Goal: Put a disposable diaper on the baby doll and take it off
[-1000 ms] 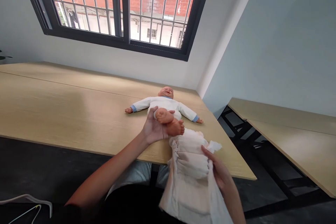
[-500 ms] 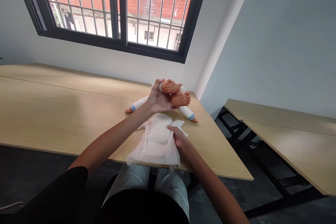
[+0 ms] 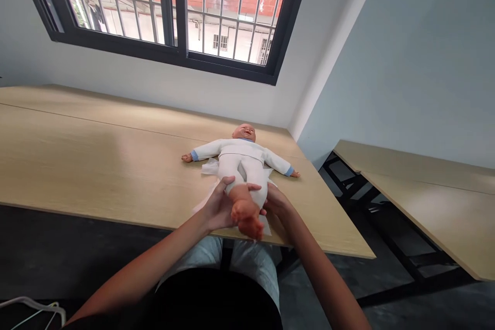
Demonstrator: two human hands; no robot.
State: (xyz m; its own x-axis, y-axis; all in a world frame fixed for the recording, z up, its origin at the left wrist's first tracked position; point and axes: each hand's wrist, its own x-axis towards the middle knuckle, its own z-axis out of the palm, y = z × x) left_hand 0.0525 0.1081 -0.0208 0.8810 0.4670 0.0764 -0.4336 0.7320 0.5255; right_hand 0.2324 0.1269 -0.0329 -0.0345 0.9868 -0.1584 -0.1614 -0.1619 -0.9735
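Observation:
A baby doll (image 3: 242, 157) in a white suit with blue cuffs lies on its back on the wooden table (image 3: 96, 165), arms spread. Under its hips lies a white diaper (image 3: 210, 166), with corners showing on both sides. My left hand (image 3: 218, 206) is wrapped round the doll's bare legs near the ankles, holding them low over the table's front edge. My right hand (image 3: 276, 201) rests beside the doll's right thigh on the diaper; its fingers are mostly hidden behind the legs.
A barred window (image 3: 174, 10) runs along the wall behind the table. A second wooden table (image 3: 421, 191) stands at the right across a dark gap. A white cable (image 3: 31, 307) lies on the floor at the lower left.
My left hand has lowered the doll's raised legs down toward me. The diaper now lies under the doll's hips, and my right hand has moved from the diaper's middle to the doll's side.

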